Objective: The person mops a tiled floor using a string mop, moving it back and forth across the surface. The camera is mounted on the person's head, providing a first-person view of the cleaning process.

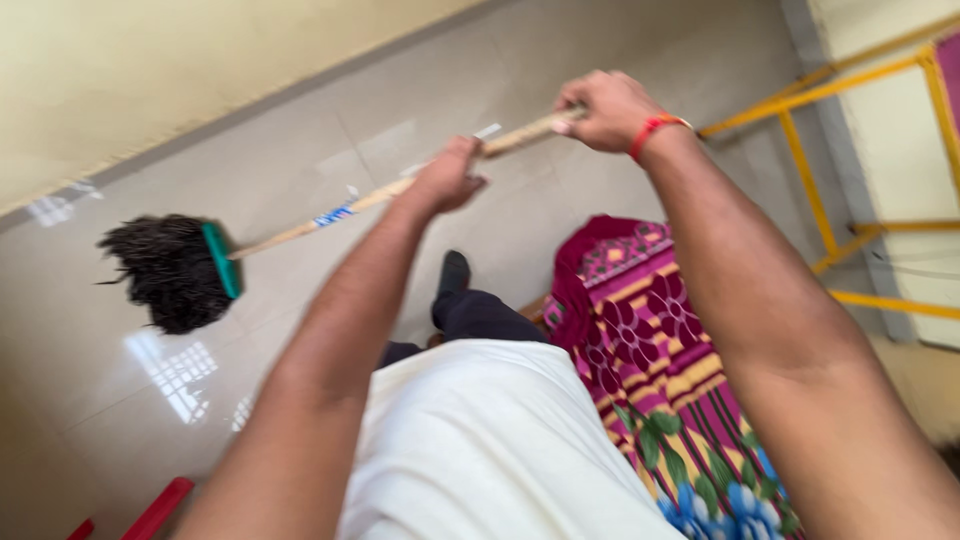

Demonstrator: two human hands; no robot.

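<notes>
Motion blurs our view. Our left hand (pixel 447 178) and right hand (pixel 603 108) each keep a closed grip on the wooden mop handle (pixel 370 198); its dark mop head (pixel 165 270) rests on the tiled floor (pixel 300 130), beside a floral blanket (pixel 670 370) and a yellow frame (pixel 810 190).

There is one mop (pixel 180 268) with one long wooden stick (pixel 370 198) and one dark, stringy head far out past the left hand. There are two hands on the stick: one left hand (pixel 447 177) lower down and one right hand (pixel 606 108) at the top end. One red thread band (pixel 652 130) is on the wrist of the right hand. One bright flowered cloth (pixel 660 370) lies under the right arm. One yellow metal frame (pixel 830 150) stands to the right of the right hand. One red bar (pixel 155 510) lies low down, well apart from the left hand. One dark foot (pixel 453 272) shows below the left hand.
</notes>
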